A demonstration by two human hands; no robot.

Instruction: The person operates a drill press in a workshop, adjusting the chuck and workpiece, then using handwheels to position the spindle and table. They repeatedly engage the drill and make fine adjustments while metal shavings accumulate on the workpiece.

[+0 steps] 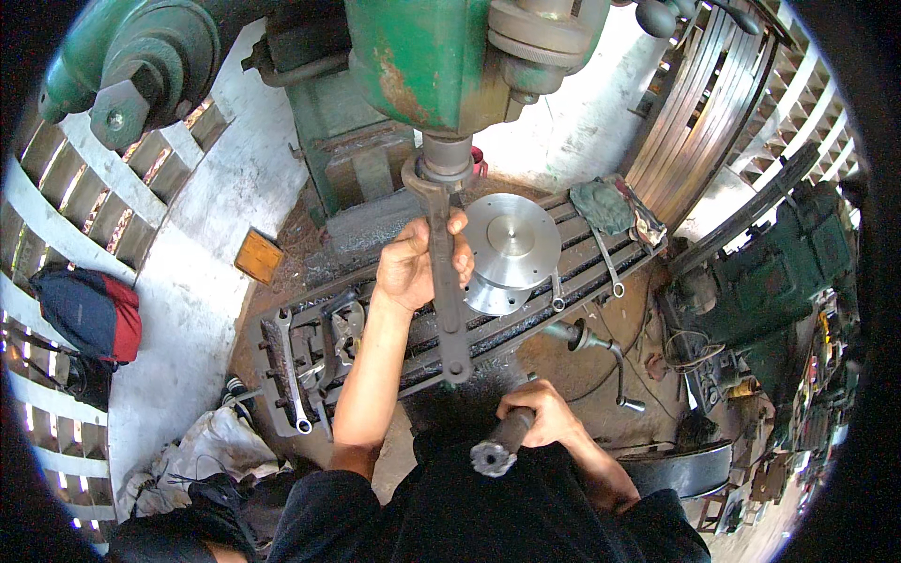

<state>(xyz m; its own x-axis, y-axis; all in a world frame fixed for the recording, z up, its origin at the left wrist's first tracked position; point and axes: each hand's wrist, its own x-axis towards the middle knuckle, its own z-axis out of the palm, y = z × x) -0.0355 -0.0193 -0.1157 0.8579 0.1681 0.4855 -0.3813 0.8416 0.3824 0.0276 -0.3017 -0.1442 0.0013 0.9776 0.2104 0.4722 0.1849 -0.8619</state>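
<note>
Gripping the shank of a long dark spanner (445, 281), the left hand (418, 265) has its fingers wrapped tightly round it, the spanner's far jaw seated on the spindle (445, 158) under the green machine head (422, 56). Just right of that hand a round metal flange (511, 246) sits on the slotted table (601, 263). Nearer, the right hand (544, 415) is clenched round a dark cylindrical tool (501, 446). Smaller wrenches (291, 371) lie at the table's left end.

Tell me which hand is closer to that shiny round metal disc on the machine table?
Left. The left hand grips the big wrench right beside the metal disc, nearly touching its edge. The right hand is lower down, near the body, holding a dark cylindrical tool.
</note>
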